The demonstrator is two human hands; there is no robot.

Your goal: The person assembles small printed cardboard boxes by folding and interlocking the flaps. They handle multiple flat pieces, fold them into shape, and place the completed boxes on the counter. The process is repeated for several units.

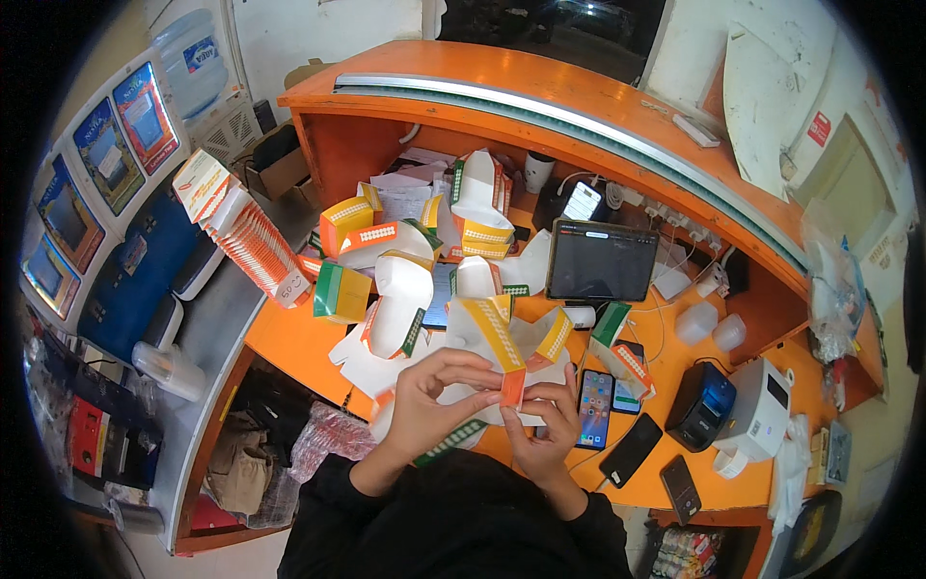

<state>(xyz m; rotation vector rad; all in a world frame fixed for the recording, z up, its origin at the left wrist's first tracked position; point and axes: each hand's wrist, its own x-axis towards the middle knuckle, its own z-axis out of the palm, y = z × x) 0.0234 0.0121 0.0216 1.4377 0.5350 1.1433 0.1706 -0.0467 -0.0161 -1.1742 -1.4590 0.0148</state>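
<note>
So both hands are on one partly folded carton (494, 336), yellow and orange with a pale inside, held up over the near edge of the orange desk (723, 492), right in front of the person's dark top. The left hand (434, 400) has the carton's narrow orange end pinched between thumb and fingers, and the right hand (542, 429) is gripping that same end from the other side, thumb pressed up near it. Just beyond is a messy heap of cartons in green, yellow, orange and white, like the green-and-yellow box (342, 293), some standing open and some tipped over. Off to the left there's a tall, leaning stack of nested orange cartons (249, 232). Right of the heap, a dark-screened tablet (603, 262) is propped up, with a lit phone (595, 409) lying near the right hand and a black phone (632, 451) beside it. Further right, a white printer-like machine (757, 410) sits next to a dark blue device (701, 405).
</note>
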